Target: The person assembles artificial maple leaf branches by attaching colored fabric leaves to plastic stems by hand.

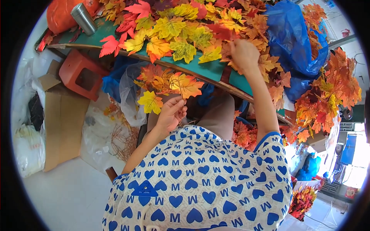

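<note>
Held over my lap, a bunch of artificial maple leaves in orange and yellow has its stems pinched in my left hand. A yellow leaf hangs at the left side of the bunch. My right hand reaches onto the green table, into the heap of loose artificial leaves. Its fingers are curled at the leaves, and their tips are hidden, so whether they grip one does not show. Yellow, orange and red leaves lie around that hand.
A steel flask and an orange bag are at the table's far left. Blue plastic bags lie at the right, beside hanging orange leaves. Left on the floor are a red stool, a cardboard box and wire-like stems.
</note>
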`<state>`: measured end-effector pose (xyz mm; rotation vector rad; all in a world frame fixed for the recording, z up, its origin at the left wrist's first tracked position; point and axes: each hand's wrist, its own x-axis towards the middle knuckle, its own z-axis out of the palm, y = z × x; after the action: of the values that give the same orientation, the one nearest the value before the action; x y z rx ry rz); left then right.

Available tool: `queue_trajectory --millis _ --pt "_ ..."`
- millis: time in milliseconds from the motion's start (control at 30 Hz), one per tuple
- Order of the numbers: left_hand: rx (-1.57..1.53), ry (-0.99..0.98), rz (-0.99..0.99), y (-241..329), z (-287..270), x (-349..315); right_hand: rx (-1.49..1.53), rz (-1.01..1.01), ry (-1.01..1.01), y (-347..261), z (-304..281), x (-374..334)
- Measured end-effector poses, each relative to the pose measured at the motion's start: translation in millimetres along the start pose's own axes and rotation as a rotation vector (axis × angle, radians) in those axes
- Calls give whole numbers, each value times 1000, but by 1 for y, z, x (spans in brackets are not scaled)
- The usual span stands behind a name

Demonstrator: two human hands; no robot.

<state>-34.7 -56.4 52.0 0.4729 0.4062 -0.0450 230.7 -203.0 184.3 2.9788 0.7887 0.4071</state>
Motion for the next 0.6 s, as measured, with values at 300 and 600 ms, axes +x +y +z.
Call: queue_trajectory --millis 300,600 --pt "-99 -24 130 17 17 8 1332 105 379 -51 -57 -77" --pt "69 102 228 16 35 -8 1675 224 -276 -120 27 -162"
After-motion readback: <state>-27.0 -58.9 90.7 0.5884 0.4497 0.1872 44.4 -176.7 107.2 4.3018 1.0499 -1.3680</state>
